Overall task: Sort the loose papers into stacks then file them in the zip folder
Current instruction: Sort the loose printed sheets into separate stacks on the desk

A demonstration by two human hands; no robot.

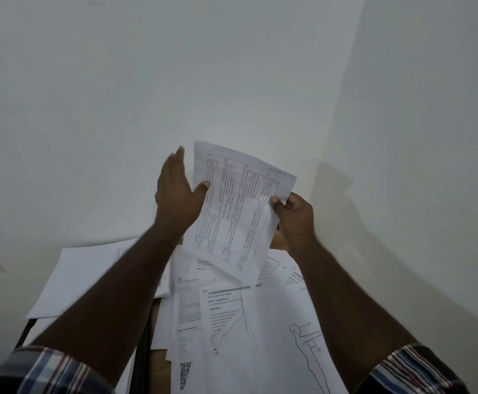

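Observation:
A printed sheet with a table (pixel 237 211) is held up in the air above the desk, in front of the white wall. My right hand (pixel 293 216) pinches its right edge between thumb and fingers. My left hand (pixel 179 191) is at the sheet's left edge, thumb pressing on the front, fingers straight behind it. Below lie several loose papers (pixel 232 317) spread over the desk, among them a sheet with a body outline drawing (pixel 306 345) and one with a QR code (pixel 185 373). No zip folder is visible.
A blank white sheet (pixel 84 280) lies at the left of the pile. A bare strip of wooden desk (pixel 156 368) shows between papers, and a dark edge (pixel 23 334) runs along the left. White walls meet in a corner behind the desk.

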